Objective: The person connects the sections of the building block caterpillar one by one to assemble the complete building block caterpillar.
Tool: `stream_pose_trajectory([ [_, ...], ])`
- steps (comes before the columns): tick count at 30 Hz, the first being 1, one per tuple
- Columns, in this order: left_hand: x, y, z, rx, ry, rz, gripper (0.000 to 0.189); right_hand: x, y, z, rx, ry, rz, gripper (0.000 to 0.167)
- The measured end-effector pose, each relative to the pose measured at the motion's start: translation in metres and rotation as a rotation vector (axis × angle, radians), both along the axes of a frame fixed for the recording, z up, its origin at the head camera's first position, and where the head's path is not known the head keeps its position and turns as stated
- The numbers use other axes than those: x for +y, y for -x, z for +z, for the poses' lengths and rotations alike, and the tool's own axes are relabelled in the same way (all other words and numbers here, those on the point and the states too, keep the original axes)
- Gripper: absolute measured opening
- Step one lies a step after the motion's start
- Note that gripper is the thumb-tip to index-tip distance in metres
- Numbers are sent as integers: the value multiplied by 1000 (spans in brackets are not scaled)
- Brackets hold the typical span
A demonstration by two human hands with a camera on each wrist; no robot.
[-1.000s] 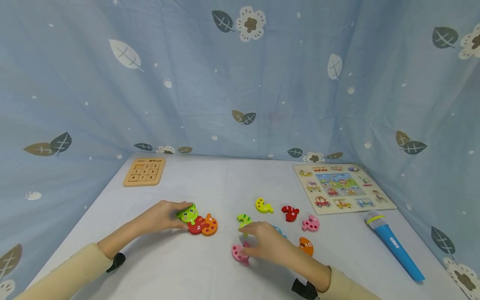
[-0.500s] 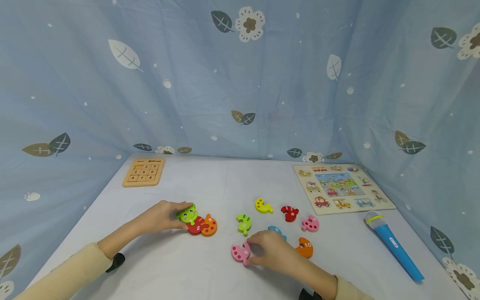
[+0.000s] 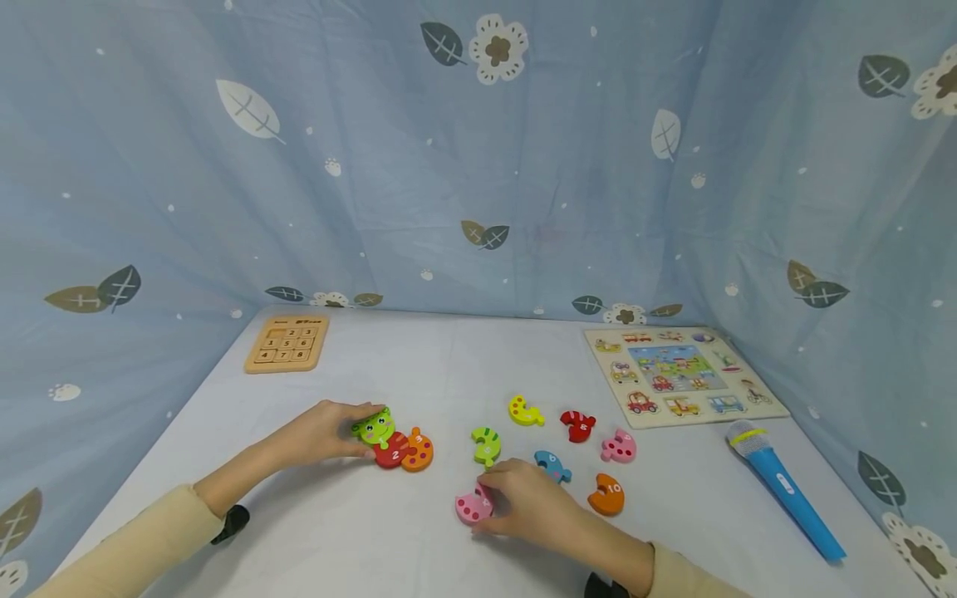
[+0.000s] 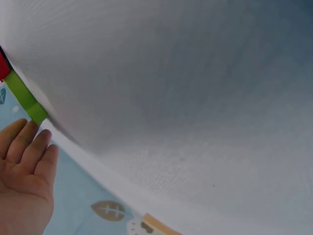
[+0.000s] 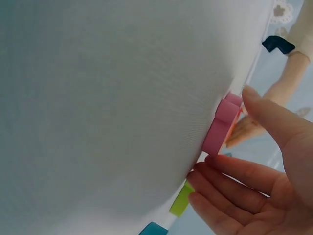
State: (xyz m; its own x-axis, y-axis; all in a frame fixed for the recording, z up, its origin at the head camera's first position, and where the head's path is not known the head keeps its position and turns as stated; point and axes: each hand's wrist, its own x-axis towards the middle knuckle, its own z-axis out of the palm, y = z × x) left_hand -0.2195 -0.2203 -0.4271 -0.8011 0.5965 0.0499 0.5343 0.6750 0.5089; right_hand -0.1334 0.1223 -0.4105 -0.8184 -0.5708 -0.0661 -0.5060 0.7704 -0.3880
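My left hand (image 3: pixel 323 432) holds the green smiling-head puzzle piece (image 3: pixel 378 427) at the left, fingers at its top and thumb low by the red piece 2 (image 3: pixel 390 453). That red piece joins the head, and an orange spotted piece 3 (image 3: pixel 420 453) is linked on its right. At the front middle, my right hand (image 3: pixel 532 503) pinches a pink spotted puzzle piece (image 3: pixel 473 507) between thumb and forefinger. In the right wrist view the pink piece (image 5: pixel 222 125) stands on its flat side at the fingertips. A green striped piece (image 3: pixel 487 447) lies just beyond.
Loose puzzle pieces lie to the right: yellow (image 3: pixel 526 410), red 8 (image 3: pixel 578 426), another pink (image 3: pixel 619 447), blue (image 3: pixel 552 465) and orange 10 (image 3: pixel 606 495). A wooden number board (image 3: pixel 287 344), a picture puzzle board (image 3: pixel 684 374) and a blue microphone (image 3: pixel 788 490) stand farther out.
My right hand has closed on the pink piece, turned it and shifted it slightly left, uncovering the green and blue pieces. The left hand stays in place.
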Motion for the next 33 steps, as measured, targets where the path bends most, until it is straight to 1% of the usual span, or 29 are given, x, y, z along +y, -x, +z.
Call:
stream_pose_trajectory([
  [4, 0, 0, 0, -4, -2, -3, 77, -4, 2, 1, 6, -16, 5, 51],
  [8, 0, 1, 0, 1, -3, -12, 77, -7, 6, 1, 10, -9, 34, 50],
  [13, 0, 1, 0, 10, -1, -16, 77, -11, 15, 0, 16, -1, 79, 48],
  [19, 0, 0, 1, 0, -6, -12, 75, -15, 24, 0, 33, 10, 108, 47],
  [27, 1, 0, 3, 3, 2, -11, 75, -20, 31, 4, 13, 3, 104, 50],
  [33, 1, -1, 3, -1, 4, -5, 76, -25, 29, 6, 26, -11, 68, 56],
])
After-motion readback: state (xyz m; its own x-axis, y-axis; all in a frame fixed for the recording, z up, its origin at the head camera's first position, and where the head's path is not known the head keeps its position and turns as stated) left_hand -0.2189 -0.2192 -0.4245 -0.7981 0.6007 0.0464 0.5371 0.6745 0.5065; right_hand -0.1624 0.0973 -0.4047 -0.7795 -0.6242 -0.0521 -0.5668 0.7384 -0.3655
